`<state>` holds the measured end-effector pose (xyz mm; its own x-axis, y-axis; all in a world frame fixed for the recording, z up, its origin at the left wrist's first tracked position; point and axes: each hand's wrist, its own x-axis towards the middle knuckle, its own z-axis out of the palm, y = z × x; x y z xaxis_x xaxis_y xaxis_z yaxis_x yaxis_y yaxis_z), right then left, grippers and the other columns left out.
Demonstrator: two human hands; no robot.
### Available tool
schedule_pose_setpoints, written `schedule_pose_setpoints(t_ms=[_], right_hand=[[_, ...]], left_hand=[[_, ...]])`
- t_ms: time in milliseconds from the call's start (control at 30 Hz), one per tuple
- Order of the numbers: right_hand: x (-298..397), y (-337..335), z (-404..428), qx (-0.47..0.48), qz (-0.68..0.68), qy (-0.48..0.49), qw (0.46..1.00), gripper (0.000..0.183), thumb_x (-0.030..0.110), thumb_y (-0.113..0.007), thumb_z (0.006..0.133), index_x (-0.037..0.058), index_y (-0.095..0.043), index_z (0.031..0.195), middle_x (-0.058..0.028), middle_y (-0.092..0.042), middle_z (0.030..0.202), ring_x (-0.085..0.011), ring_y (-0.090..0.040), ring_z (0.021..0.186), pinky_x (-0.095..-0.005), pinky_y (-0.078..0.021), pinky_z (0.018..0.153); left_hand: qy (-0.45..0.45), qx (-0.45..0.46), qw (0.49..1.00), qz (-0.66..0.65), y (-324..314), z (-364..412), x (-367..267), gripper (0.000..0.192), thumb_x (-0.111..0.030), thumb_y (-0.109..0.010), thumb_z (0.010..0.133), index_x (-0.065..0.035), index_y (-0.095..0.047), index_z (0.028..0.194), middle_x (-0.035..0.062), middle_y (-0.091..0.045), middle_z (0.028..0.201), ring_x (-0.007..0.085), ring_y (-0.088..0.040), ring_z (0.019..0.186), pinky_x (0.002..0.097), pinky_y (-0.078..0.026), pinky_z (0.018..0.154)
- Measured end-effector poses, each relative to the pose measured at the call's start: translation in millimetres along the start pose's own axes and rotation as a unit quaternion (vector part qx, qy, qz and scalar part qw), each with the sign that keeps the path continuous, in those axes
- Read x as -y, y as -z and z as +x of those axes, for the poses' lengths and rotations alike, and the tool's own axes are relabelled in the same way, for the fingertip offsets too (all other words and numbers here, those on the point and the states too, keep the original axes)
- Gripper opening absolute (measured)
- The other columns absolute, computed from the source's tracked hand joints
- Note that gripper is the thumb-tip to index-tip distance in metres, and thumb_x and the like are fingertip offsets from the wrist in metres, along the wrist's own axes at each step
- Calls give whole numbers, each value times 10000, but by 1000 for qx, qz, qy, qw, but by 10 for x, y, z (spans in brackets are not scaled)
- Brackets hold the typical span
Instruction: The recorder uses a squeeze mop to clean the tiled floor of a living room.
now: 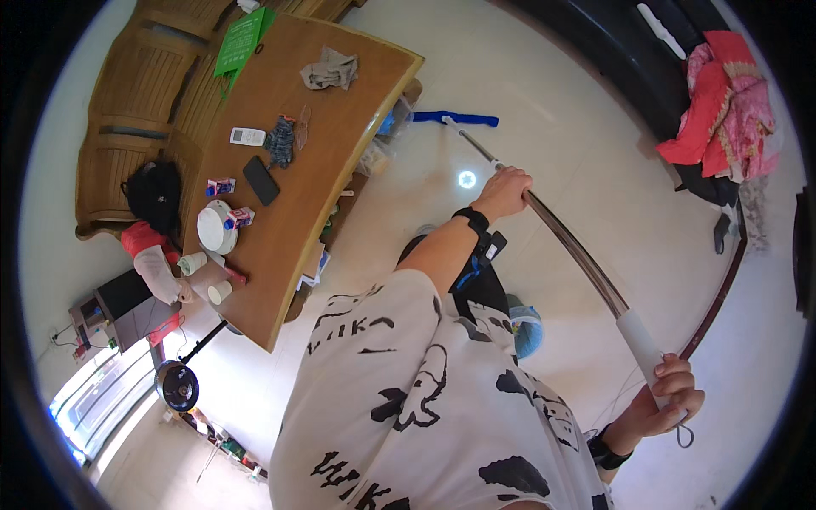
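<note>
My left hand [503, 193] is closed around the steel pole [570, 248] of a flat mop, about midway along it. At the near end of the pole, my right hand [672, 398] grips the white handle sleeve [637, 341], with a wire hanging loop [685, 436] sticking out past the fingers. The blue mop head [472, 119] lies on the pale tiled floor [561, 153] at the far end, beside the wooden table. Its left end reaches close to plastic bags [398, 121] under the table edge.
The wooden table [338, 137] on the left holds a remote [247, 136], a phone [261, 180], cloths, drink cartons and paper cups. A blue bin [526, 331] stands by my legs. A black sofa [593, 38] with red fabric [727, 108] lines the right. A pedestal fan [177, 386] stands lower left.
</note>
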<state>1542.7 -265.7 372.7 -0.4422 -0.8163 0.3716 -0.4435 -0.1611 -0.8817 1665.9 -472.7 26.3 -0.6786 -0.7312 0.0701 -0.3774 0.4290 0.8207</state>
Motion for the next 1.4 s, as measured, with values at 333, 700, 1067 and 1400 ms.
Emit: schedule_pose_setpoints(t_ms=[333, 700, 1067, 1400], right_hand=[[506, -154, -218, 87, -31, 85, 992, 180, 254, -384, 880, 141, -352, 744, -28, -464, 552, -187, -520, 621, -357, -442, 656], [804, 16, -905, 180, 33, 125, 975, 172, 246, -392, 884, 121, -367, 768, -38, -507, 554, -188, -537, 575, -344, -436, 604], [1083, 186, -1351, 96, 51, 127, 986, 268, 325, -409, 895, 102, -360, 754, -36, -483, 535, -197, -524, 543, -323, -444, 552], [985, -648, -1651, 23, -53, 139, 989, 254, 273, -358, 864, 72, -308, 717, -69, -419, 586, -224, -497, 605, -381, -437, 609]], left_hand=[[48, -144, 988, -36, 170, -1176, -199, 139, -75, -615, 669, -74, -478, 644, 74, -528, 673, 277, -516, 725, 366, -399, 668], [132, -191, 972, -22, -158, -2684, -564, 145, -14, -600, 629, -69, -477, 684, 65, -510, 661, 274, -516, 722, 371, -400, 671], [131, -140, 981, 18, -203, -3120, -845, 88, -94, -592, 627, -90, -511, 662, 72, -549, 696, 286, -529, 768, 393, -414, 675], [53, -114, 992, 17, 322, -2402, -61, 78, -100, -592, 657, -74, -519, 671, 79, -545, 740, 289, -521, 795, 401, -421, 679]])
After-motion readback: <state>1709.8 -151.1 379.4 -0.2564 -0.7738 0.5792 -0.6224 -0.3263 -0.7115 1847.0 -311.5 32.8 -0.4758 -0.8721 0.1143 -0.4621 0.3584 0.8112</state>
